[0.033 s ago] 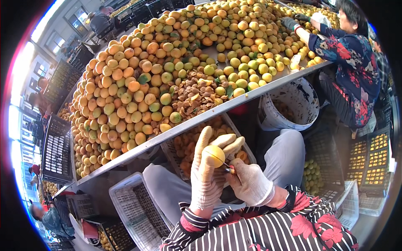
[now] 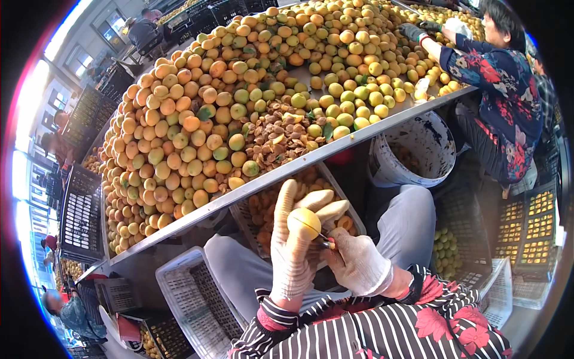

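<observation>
A yellow apricot with a thin dark cut line round it is gripped in my gloved left hand, above my lap. My gloved right hand is closed round the short handle of a small knife. Its blade tip meets the apricot's right side; most of the handle is hidden in the glove. Under and beyond my hands stands a crate of halved orange apricots. Past it, a big heap of whole apricots covers the metal-edged table, with a pile of brown pits near the edge.
A white bucket with dark stains stands under the table edge, right of my knees. A grey crate is at my left. Black crates stand farther left. At the right a co-worker in a flowered top reaches into the fruit with dark gloves.
The fingers of my left hand have shifted slightly round the apricot, and the cut line looks a little turned. The co-worker's hands have moved slightly.
</observation>
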The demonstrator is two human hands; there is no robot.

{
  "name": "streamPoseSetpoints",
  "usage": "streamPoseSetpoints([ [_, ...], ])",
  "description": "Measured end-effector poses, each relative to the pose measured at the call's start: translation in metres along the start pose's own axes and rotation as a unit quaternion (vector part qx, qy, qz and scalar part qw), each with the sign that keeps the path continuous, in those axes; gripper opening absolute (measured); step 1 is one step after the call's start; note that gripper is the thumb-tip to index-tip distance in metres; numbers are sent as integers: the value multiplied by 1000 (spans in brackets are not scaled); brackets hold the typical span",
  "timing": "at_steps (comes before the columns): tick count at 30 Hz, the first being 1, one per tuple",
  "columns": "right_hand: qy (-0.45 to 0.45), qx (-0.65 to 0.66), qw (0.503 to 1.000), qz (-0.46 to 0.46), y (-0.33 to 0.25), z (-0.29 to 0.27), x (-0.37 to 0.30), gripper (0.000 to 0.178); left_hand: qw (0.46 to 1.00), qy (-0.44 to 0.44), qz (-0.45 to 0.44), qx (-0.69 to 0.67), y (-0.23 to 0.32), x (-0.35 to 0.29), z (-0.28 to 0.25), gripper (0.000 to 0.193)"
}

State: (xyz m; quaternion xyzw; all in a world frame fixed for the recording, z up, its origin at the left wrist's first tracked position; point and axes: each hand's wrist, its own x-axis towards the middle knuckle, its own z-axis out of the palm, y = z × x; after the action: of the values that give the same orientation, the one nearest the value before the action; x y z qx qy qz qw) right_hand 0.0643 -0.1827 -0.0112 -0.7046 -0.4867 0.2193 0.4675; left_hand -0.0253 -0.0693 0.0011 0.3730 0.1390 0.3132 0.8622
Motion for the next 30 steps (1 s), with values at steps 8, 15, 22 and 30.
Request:
streamPoseSetpoints([
  [8,-52,101,991,71,3,-3,-2,16,889,-16,151,433,6,4,-20,111],
  [15,-11,120,992,30,3,0,-3,18,997,37,39,62,4,4,-4,94],
  [22,14,31,999,19,16,1,-7,18,985,39,22,166,1,5,1,92],
  [30,-2,18,1000,3,5,-7,1,19,962,59,102,246,-9,7,-15,82],
])
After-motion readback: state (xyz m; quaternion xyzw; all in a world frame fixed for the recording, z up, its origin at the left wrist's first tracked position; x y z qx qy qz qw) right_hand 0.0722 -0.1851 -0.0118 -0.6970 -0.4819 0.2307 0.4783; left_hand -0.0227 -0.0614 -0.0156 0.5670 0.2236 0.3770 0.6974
